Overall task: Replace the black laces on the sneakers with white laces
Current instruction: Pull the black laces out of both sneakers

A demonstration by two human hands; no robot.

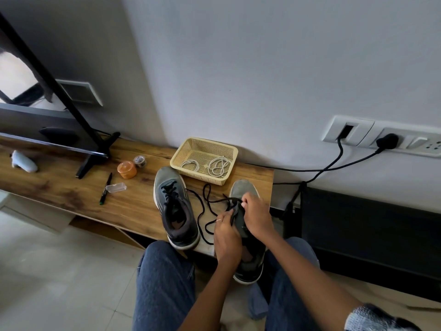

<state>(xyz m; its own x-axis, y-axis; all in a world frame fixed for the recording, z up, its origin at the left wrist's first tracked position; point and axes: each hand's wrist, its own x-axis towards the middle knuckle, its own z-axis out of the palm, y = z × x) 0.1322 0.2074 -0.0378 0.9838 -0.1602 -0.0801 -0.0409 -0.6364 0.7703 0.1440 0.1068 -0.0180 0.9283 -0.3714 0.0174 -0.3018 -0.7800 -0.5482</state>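
The task looks to be in its early part: the unlacing of the first shoe is under way and no white lace is threaded yet. The right sneaker sits at the tabletop edge, its heel overhanging toward the person's knees. Its black lace is largely pulled out and trails in loose loops toward 9 o'clock, between the two shoes.

The left hand has its fingers curled at the tongue, seemingly pinching the lace or the tongue; which one I cannot tell. The right hand curls over the eyelets near the toe and appears to pick at the lace there.

The left sneaker, at 9 o'clock from the hands, is grey with a dark collar, a pale sole, and black laces fully in place.

The white laces, two coiled bundles, lie untouched in the yellow basket at 12 o'clock.
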